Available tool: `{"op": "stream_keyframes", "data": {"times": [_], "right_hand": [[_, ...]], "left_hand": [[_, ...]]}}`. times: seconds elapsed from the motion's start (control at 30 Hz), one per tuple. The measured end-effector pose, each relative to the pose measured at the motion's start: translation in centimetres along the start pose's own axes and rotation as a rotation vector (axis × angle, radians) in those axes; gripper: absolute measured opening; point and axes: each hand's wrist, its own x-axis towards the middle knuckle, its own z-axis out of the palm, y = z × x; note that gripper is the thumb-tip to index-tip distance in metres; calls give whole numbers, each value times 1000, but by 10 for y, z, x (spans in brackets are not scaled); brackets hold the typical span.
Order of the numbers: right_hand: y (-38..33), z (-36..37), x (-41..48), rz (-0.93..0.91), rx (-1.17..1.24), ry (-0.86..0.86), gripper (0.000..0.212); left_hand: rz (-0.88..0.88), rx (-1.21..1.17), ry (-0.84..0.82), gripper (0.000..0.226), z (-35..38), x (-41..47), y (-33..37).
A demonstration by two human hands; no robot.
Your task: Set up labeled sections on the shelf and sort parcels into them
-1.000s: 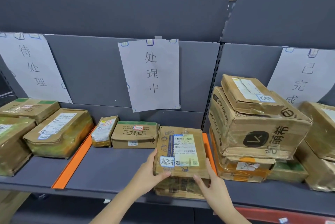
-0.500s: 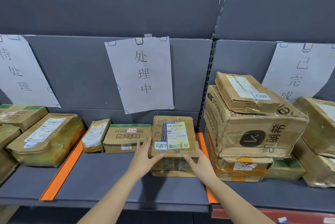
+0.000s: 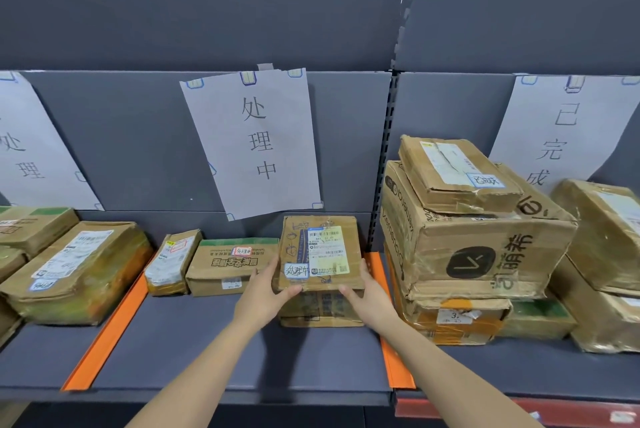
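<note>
Steadying the parcel [image 3: 320, 253] directly below the middle sign [image 3: 256, 140]: left hand [image 3: 263, 292] and right hand [image 3: 367, 293] both clasp its near corners, thumbs on top, seating it squarely on a lower box [image 3: 322, 310]. Its handwritten tag [image 3: 296, 270] appears to match the sign, hence this section.

My only camera rides on my head, facing forward and a little down at the shelf [image 3: 207, 351] from close by. My left hand [image 3: 263, 292] and right hand [image 3: 369, 296] reach in from the bottom edge to the parcel [image 3: 322, 254] at mid-frame. The wide lens bows the sides.
</note>
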Motion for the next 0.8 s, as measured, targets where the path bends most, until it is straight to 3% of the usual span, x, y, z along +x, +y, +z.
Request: {"op": "stream_keyframes", "data": {"times": [0.23, 0.33, 0.43, 0.53, 0.67, 0.8], "right_hand": [[0, 1, -1, 31, -50, 12, 76], [0, 0, 1, 60, -76, -3, 76], [-2, -2, 2, 64, -198, -29, 77], [-7, -5, -5, 42, -327, -16, 67], [-15, -4, -28, 33, -314, 35, 52], [-35, -8, -68, -89, -356, 106, 38]], "left_hand": [[15, 256, 99, 65, 5, -28, 22], [52, 521, 42, 62, -3, -35, 23], [31, 577, -42, 66, -15, -48, 20], [75, 582, -42, 60, -29, -65, 18], [109, 656, -22, 49, -49, -97, 24], [204, 786, -47, 37, -69, -125, 29]]}}
